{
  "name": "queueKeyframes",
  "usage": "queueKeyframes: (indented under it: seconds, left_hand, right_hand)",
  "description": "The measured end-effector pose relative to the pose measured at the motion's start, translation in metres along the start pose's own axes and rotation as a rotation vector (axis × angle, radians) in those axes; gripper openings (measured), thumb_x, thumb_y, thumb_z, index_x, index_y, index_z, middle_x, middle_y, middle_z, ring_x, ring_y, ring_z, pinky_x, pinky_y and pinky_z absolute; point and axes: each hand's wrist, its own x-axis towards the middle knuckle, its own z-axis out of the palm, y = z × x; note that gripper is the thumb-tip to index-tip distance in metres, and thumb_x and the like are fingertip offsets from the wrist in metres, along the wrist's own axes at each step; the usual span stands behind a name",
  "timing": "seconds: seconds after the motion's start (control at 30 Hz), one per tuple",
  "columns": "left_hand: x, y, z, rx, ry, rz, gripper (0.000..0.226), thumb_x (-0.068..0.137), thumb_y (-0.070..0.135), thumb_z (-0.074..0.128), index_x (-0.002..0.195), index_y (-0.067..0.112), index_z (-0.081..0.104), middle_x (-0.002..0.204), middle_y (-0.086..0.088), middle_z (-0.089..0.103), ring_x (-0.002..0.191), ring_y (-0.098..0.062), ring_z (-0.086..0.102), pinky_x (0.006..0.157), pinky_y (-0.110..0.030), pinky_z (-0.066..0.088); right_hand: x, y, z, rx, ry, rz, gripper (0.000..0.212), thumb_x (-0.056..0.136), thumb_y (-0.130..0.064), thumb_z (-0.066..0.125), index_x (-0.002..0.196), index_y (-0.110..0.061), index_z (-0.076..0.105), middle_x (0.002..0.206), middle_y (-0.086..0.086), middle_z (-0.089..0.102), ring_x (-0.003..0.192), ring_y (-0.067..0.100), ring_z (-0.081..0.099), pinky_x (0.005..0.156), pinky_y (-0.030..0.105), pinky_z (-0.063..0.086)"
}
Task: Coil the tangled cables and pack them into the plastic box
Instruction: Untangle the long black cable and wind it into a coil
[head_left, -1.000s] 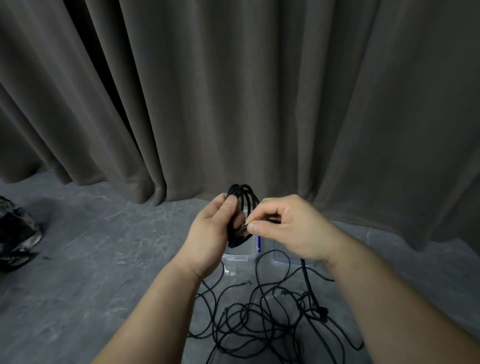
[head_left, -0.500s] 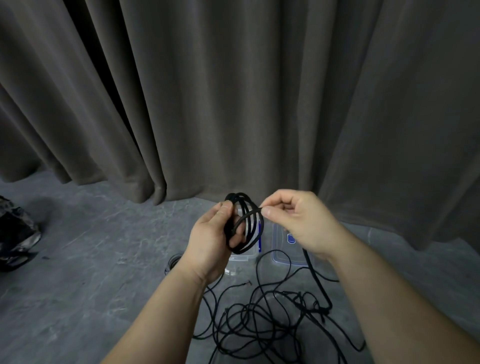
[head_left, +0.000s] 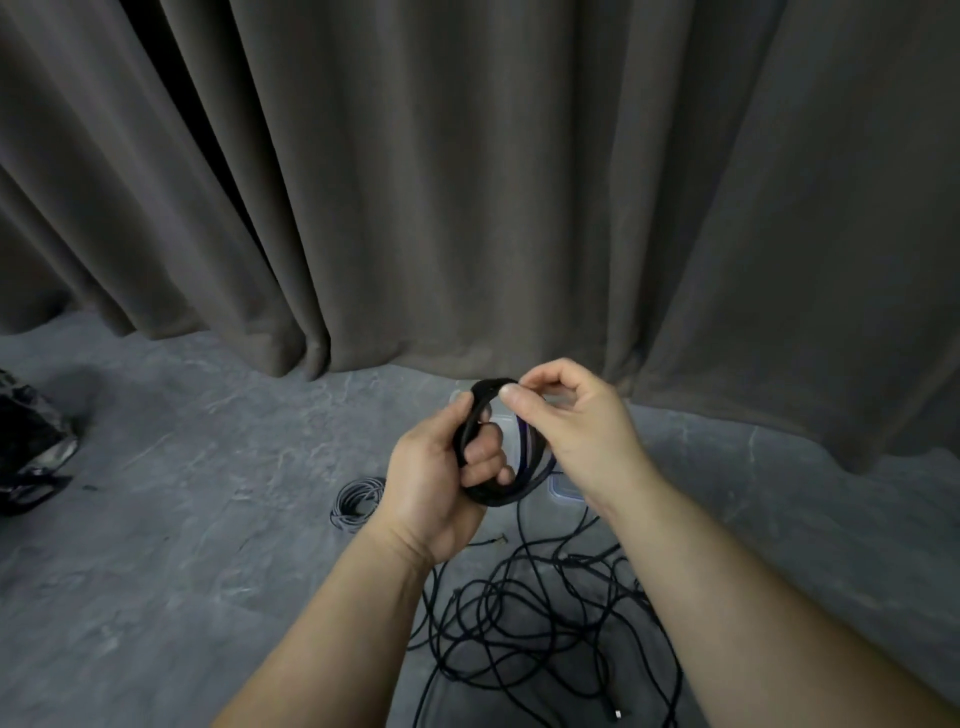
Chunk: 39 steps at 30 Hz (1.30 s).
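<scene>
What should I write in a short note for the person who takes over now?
Left hand grips the half-wound black coil. Right hand pinches the coil's top loop. Plastic box sits on the floor behind the hands, mostly hidden. A grey coiled cable lies beside it, not packed. The tangled cables lie in front. Done: grey cable coiled. Left: finish this coil, untangle the rest, pack everything.

Matt black cables (head_left: 524, 618) on a rough grey stone-like floor (head_left: 182, 519), heavy matt cloth curtain (head_left: 467, 182) behind.
</scene>
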Motion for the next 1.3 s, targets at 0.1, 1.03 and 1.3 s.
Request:
queueKeyframes:
  seconds: [0.1,1.03,1.3]
  left_hand:
    - [0.001,-0.001,0.000,0.007,0.002,0.037,0.022,0.083,0.036,0.054,0.072,0.017,0.052,0.051,0.007,0.026,0.039,-0.006,0.021,0.053,-0.023,0.035]
    - [-0.013,0.005,-0.020,0.305,-0.142,0.168,0.032,0.089,0.024,0.051,0.107,-0.001,0.058,0.061,0.001,0.045,0.052,-0.010,0.040,0.058,-0.023,0.042]
    - [-0.002,0.004,-0.014,0.178,-0.147,0.115,0.014,0.087,0.018,0.051,0.093,0.006,0.052,0.057,0.003,0.039,0.044,-0.006,0.034,0.060,-0.024,0.040]
  right_hand:
    - [0.003,0.003,0.004,-0.031,-0.003,-0.039,0.015,0.074,-0.045,0.071,0.079,-0.034,0.063,0.087,-0.008,0.068,0.086,0.012,0.063,0.084,0.039,0.051]
    - [-0.001,0.010,0.041,0.002,0.047,0.053,0.057,0.077,-0.078,0.044,0.073,-0.024,0.062,0.062,0.019,0.058,0.061,0.044,0.057,0.062,0.058,0.049]
    - [0.011,0.006,0.030,0.114,-0.038,0.223,0.043,0.092,-0.056,0.049,0.066,-0.025,0.065,0.069,0.014,0.058,0.062,0.031,0.053,0.061,0.046,0.046]
